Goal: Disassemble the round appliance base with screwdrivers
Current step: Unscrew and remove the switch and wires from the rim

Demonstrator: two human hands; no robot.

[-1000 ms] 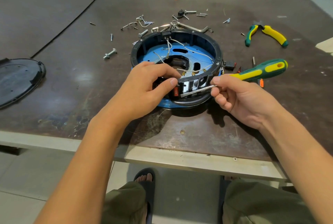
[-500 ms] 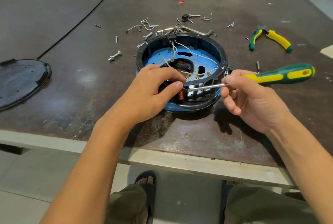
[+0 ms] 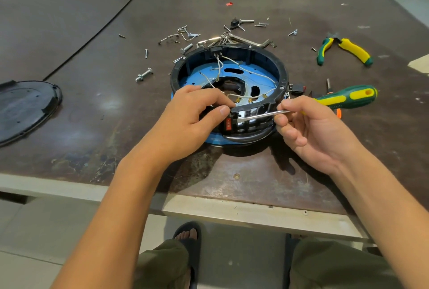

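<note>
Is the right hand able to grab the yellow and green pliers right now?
Probably not yet: the right hand pinches the screwdriver. The pliers lie uncovered on the table beyond it, so the path looks free.

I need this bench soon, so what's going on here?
A person is taking apart a round appliance base on the table. The left hand grips its near rim beside a red switch. The right hand pinches the screwdriver by its metal shaft, with the tip poked into the black front frame next to that switch. Around it lie loose screws, pliers and a black cover, so the job looks partway done.
</note>
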